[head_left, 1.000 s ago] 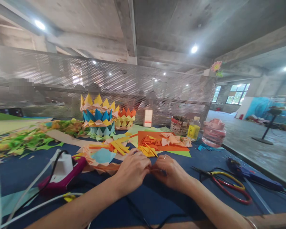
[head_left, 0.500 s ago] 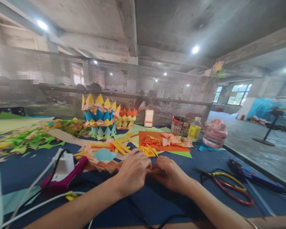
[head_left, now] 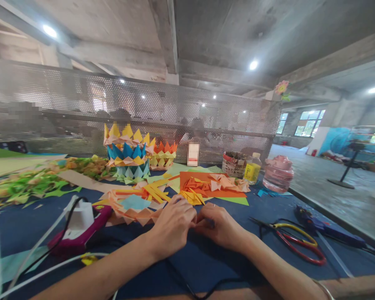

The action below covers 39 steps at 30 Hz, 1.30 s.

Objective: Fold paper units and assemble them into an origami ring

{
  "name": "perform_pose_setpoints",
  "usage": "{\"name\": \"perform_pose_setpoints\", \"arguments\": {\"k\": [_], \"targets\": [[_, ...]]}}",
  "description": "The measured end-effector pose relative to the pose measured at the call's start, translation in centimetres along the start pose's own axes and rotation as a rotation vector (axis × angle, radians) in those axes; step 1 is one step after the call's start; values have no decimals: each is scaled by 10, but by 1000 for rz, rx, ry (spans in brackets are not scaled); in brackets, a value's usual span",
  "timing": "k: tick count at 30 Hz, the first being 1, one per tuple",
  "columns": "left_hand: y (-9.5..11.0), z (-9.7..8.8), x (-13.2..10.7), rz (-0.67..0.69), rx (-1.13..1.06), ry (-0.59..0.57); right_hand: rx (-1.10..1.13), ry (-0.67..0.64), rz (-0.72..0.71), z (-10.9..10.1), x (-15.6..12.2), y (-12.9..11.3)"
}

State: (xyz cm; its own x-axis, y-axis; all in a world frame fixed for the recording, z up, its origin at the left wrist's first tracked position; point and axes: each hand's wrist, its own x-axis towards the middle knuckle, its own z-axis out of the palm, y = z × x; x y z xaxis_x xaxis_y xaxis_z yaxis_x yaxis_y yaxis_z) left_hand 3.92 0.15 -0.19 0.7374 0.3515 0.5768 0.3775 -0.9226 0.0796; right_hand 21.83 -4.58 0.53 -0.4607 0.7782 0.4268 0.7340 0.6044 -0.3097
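Note:
My left hand and my right hand meet over the dark blue table, fingers curled and pinched together at the tips. Whatever they hold, if anything, is hidden behind the fingers. Just beyond them lie folded yellow paper pieces and folded orange paper pieces on an orange sheet. Left of my left hand is a peach folded-paper chain with a light blue paper piece on it. Folded-paper crowns in yellow, blue and pale green stand stacked farther back.
Red-and-yellow-handled scissors and a blue glue gun lie at right. Behind stand a pink water jug, a yellow-labelled bottle and a basket. A magenta power strip with cables sits at left, before green paper scraps.
The whole view has shifted slightly, so things on the table appear a little farther left. Both hands stay together in nearly the same pose.

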Motion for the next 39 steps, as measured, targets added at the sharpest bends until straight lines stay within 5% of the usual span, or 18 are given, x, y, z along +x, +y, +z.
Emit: {"name": "perform_pose_setpoints", "arguments": {"k": [9, 26, 39], "targets": [[3, 0, 0, -11, 22, -38, -10, 15, -70, 4, -1, 6], [5, 3, -1, -108, -124, 36, -183, -10, 51, 2, -2, 6], [1, 3, -1, -122, -104, 48, 74, 51, 63, -10, 0, 1]]}}
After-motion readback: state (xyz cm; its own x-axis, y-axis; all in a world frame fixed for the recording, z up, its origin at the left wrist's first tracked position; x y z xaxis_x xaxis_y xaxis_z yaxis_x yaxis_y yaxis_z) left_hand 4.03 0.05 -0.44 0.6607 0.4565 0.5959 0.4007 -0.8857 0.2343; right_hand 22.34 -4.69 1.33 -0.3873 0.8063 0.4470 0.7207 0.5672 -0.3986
